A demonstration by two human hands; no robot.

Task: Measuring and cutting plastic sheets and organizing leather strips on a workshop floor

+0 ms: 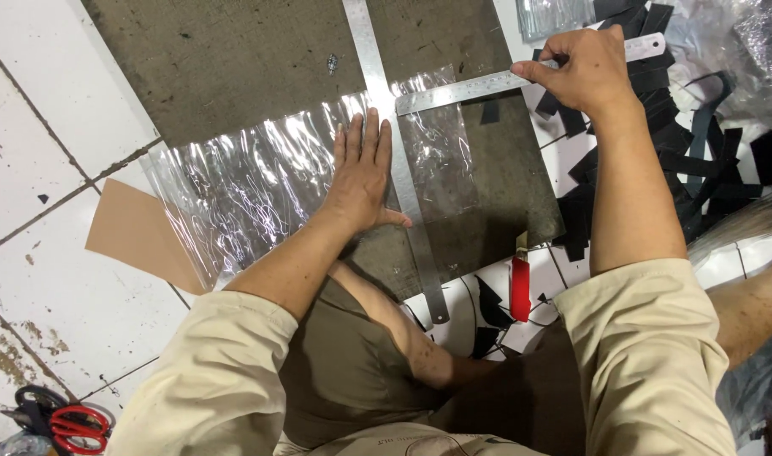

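From the head view we're looking straight down, and our left hand [362,173] lies flat, fingers [371,135] spread and gripping nothing, palm pressing on the clear crinkled plastic sheet [259,190] right beside the long steel ruler [398,160]. That ruler runs from the top edge down toward us, crossing the sheet and the grey rough cutting board [225,59] beneath it. Up on the right, our right hand [590,69] has its fingers curled shut round the shorter steel ruler [466,89], which lies across, its near end touching the long one to make a corner. The sheet spreads over the board and spills left onto the white tiled floor [40,127], overlapping a tan cardboard piece [132,232]. Close to us, a red-handled utility knife [520,283] lies untouched. Black offcut strips [681,160] pile up right, and red-handled scissors [65,420] sit bottom left.
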